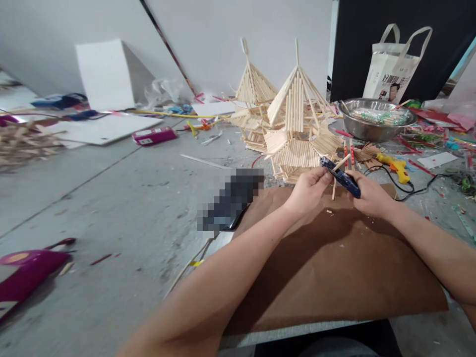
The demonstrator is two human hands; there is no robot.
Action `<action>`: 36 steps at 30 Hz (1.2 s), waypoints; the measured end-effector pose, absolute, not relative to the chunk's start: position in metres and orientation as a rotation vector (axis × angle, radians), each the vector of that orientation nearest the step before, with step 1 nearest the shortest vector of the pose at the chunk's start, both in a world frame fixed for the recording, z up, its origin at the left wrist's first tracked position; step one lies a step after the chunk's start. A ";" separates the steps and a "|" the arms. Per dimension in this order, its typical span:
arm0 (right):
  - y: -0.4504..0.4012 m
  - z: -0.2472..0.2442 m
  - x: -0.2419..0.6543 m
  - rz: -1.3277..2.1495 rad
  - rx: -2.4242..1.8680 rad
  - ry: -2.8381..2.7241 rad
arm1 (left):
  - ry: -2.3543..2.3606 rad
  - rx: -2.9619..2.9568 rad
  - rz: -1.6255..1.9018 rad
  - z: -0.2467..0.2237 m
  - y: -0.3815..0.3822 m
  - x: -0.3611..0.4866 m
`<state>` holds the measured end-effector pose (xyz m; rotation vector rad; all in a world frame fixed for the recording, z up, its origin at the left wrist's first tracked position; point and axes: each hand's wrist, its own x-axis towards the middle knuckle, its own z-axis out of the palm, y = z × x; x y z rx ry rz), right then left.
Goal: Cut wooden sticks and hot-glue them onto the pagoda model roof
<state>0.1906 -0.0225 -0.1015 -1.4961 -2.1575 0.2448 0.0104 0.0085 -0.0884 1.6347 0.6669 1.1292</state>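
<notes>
Grey floor fills most of the frame, w/ a brown sheet lower centre to lower R, plain, no print.

Front stick pavilion, upper centre: pale wood sticks laid side by side in slanting roof panels, pointed top w/ a single spire, wider skirt roof below, some gaps btwn sticks. Rear stick pavilion just behind, to the L, same build, also spired.

Tote bag, upper R, white w/ 2 handles; dark Chinese chars, approx "好咖啡", rest unclear. Steel bowl in front of it holds clear packs w/ green print, too small to read. Magenta device, lower L, pale label, illegible.

Hands R of centre, over sheet's far edge: L hand pinches a thin wood stick; R hand gripped round a dark blue tool, stick lying across it. Yellow glue gun nearby, R, cord attached. Small wood offcuts on sheet below the hands.
</notes>
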 end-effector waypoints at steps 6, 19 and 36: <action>-0.020 -0.103 0.194 0.257 -1.430 -2.186 | 0.697 1.826 1.190 -0.092 0.011 0.009; -0.018 -0.110 0.197 0.258 -1.206 -2.223 | 0.685 2.519 1.546 -0.111 0.020 0.001; -0.018 -0.109 0.194 0.254 -1.251 -2.186 | 0.644 1.856 1.125 -0.092 0.014 0.005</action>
